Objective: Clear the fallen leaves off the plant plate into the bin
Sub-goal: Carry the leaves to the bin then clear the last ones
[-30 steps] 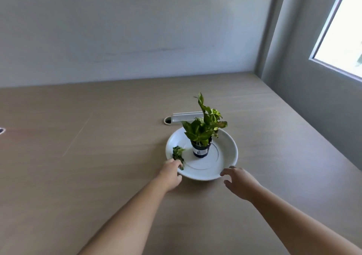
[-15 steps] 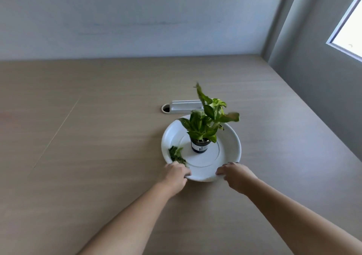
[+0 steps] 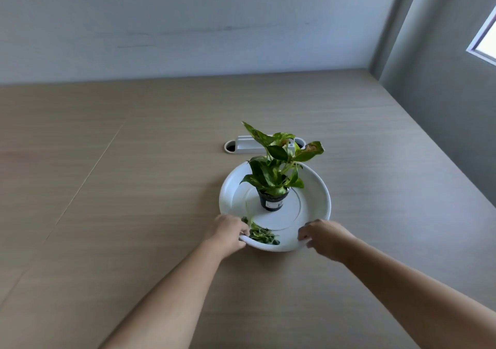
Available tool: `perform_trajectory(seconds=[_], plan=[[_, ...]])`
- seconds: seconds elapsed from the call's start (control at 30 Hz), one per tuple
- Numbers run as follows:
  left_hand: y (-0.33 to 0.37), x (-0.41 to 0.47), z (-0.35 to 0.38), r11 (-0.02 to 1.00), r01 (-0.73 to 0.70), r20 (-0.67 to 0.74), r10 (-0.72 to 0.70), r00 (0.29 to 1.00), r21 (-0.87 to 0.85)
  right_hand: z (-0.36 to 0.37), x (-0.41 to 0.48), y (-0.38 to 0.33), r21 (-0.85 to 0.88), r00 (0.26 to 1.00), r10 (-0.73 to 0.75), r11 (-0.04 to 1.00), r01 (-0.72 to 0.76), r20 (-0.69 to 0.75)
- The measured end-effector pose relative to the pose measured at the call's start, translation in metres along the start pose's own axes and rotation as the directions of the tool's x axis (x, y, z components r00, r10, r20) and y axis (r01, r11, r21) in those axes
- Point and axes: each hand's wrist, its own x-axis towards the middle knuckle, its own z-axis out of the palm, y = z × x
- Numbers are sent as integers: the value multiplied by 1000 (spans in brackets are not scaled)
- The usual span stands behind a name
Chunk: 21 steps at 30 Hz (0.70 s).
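A round white plate [image 3: 316, 187] sits on the wooden table [image 3: 134, 187]. In its middle stands a small black pot [image 3: 273, 201] with a leafy green plant [image 3: 276, 166]. A small heap of fallen green leaves [image 3: 261, 234] lies on the plate's near left part. My left hand [image 3: 228, 232] grips the near left rim, right beside the leaves. My right hand [image 3: 326, 236] grips the near right rim. No bin is in view.
A white cable-port cover [image 3: 248, 144] with a round hole [image 3: 230, 147] is set into the table just behind the plate. A grey wall rises at the back, and a wall with a window [image 3: 485, 40] stands at the right.
Both hands have closed on the plate's near rim. The plate has turned, so the leaf heap has shifted from the left side toward the near edge.
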Motion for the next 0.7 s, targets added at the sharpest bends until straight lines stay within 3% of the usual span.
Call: perform_trajectory(seconds=[0.13,0.27,0.4,0.6,0.7], plan=[[22,-8,15,970,-7,44,18,999,-241,-11,-2,23,-79,991,72,994,-81,-109],[17,-7,3,896,82,38,-72,997,-437,-10,0,1,-3,987,58,998,-59,-147],[15,8,-5,963,65,37,-57,998,-262,2,16,-32,133,995,-1,991,14,-99],[30,25,6,999,-2,77,6,997,-53,21,41,-47,108,990,110,989,-101,-83],[33,30,8,999,-15,67,17,998,-38,23,48,-45,129,987,130,985,-118,-91]])
